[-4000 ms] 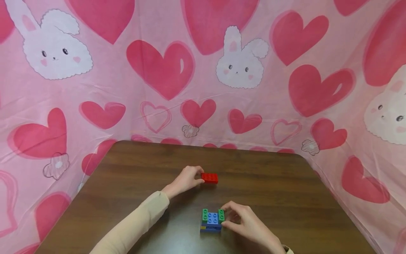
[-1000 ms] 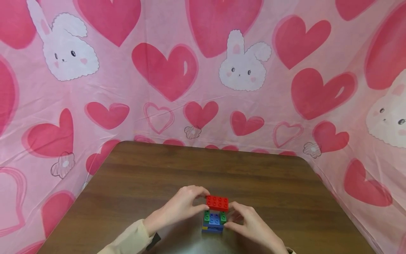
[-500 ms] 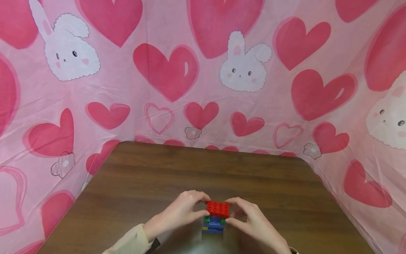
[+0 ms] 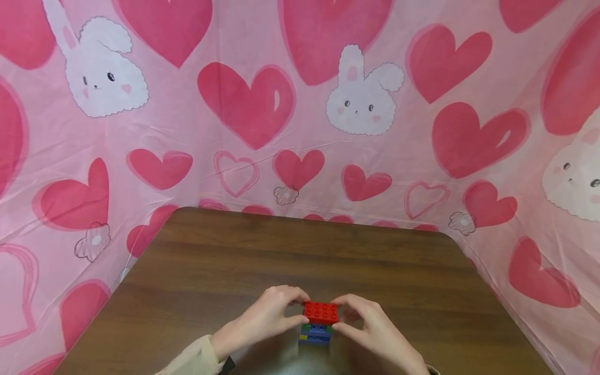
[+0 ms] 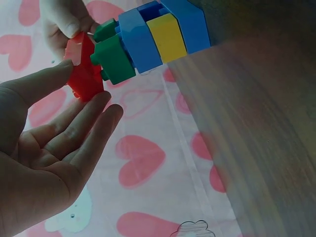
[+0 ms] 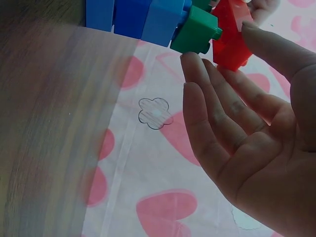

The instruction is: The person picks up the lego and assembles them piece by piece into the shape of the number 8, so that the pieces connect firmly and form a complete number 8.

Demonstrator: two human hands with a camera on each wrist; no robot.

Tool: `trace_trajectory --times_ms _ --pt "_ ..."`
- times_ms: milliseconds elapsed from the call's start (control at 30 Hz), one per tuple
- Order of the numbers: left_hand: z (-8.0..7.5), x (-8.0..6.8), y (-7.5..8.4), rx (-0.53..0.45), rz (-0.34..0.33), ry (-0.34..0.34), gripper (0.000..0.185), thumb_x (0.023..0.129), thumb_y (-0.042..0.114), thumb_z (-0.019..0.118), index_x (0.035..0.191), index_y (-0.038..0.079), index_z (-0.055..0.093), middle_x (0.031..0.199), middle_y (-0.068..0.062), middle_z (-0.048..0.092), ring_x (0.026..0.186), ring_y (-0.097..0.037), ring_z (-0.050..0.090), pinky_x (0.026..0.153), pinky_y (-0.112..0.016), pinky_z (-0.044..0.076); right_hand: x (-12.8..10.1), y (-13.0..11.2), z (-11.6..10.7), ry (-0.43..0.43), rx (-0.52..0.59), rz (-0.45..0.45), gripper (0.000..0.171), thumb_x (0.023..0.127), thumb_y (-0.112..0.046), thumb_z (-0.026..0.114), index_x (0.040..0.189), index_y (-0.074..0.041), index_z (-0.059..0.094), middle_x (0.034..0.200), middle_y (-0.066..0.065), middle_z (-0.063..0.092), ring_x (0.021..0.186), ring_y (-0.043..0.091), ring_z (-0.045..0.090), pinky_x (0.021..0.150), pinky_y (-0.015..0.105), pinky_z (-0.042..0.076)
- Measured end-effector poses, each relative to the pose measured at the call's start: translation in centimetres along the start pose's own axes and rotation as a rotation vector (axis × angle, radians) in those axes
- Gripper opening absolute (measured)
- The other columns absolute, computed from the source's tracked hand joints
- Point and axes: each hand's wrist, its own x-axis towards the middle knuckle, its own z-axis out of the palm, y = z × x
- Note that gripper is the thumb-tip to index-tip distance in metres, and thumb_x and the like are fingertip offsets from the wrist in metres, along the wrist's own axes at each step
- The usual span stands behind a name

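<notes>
A red brick sits on top of a small stack of green, blue and yellow bricks near the table's front edge. My left hand pinches the red brick's left end between thumb and fingers. My right hand pinches its right end the same way. In the left wrist view the red brick lies against the green bricks, with blue and yellow layers beyond. The right wrist view shows the red brick between my thumb and fingertips, next to a green brick.
The brown wooden table has rounded far corners. A pink cloth printed with hearts and rabbits hangs close behind and along both sides of it.
My left hand carried the red brick from farther back on the table over the stack. In the last second both hands lowered it onto the green bricks.
</notes>
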Motion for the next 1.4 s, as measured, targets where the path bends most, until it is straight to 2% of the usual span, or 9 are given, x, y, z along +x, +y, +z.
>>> trace_trajectory --times_ms 233,433,1000,1400 --pt "0.31 -0.07 -0.07 0.023 0.013 0.007 0.026 0.080 0.019 0.083 0.102 0.010 0.071 0.096 0.001 0.075 0.086 -0.005 0.067 0.077 -0.019 0.056 -0.07 0.16 0.10 -0.016 -0.005 0.018 0.025 0.090 -0.029 0.073 0.111 -0.019 0.065 0.098 -0.004 0.072 0.080 -0.003 0.063 0.068 0.022 0.057" --pt "0.40 -0.10 -0.07 0.027 0.003 0.003 0.027 0.080 0.021 0.083 0.102 0.010 0.071 0.096 0.002 0.075 0.087 -0.008 0.068 0.077 -0.021 0.056 -0.10 0.29 0.25 -0.008 -0.007 0.002 0.025 0.090 -0.028 0.073 0.111 -0.019 0.065 0.098 -0.004 0.072 0.079 -0.003 0.063 0.067 0.022 0.056" --pt "0.64 -0.18 -0.11 -0.036 -0.033 -0.022 0.026 0.081 0.018 0.082 0.101 0.010 0.068 0.095 -0.002 0.076 0.085 -0.014 0.071 0.075 -0.021 0.057 0.03 0.62 0.28 -0.046 0.066 0.030 0.023 0.091 -0.024 0.071 0.111 -0.016 0.064 0.098 0.002 0.073 0.079 -0.002 0.066 0.068 0.023 0.057" --pt "0.32 0.22 0.32 0.013 -0.046 -0.056 0.024 0.080 0.021 0.083 0.097 0.011 0.070 0.089 0.001 0.075 0.080 -0.008 0.068 0.071 -0.017 0.053 0.06 0.72 0.17 -0.064 0.079 0.047 0.022 0.092 -0.023 0.070 0.112 -0.016 0.064 0.099 0.003 0.074 0.080 -0.002 0.067 0.069 0.024 0.058"
